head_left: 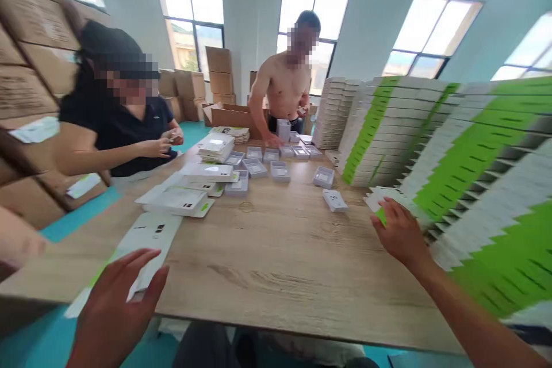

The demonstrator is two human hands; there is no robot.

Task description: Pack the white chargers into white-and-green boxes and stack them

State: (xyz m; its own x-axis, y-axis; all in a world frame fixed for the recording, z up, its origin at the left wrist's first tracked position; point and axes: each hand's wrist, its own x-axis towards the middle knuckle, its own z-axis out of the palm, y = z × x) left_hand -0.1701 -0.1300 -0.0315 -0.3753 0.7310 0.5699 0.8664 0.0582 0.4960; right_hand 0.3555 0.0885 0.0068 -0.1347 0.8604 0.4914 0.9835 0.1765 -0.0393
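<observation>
My left hand (121,299), thumb and fingers apart and holding nothing, is over the near end of a flat white-and-green carton (150,236) at the table's left edge. On the right, my right hand (399,230) reaches out with its fingers spread. Its fingertips are at a small white-and-green box (386,195) beside the tall stacks; whether they press on it I cannot tell. A small stack of white printed cards (335,200) lies left of that hand.
Tall stacks of white-and-green boxes (483,144) line the right side. Flattened cartons (181,195) and several clear plastic trays (280,171) lie across the wooden table (276,264). One person (125,109) sits at left; another (287,80) stands opposite. Brown cardboard boxes (38,80) are piled at left.
</observation>
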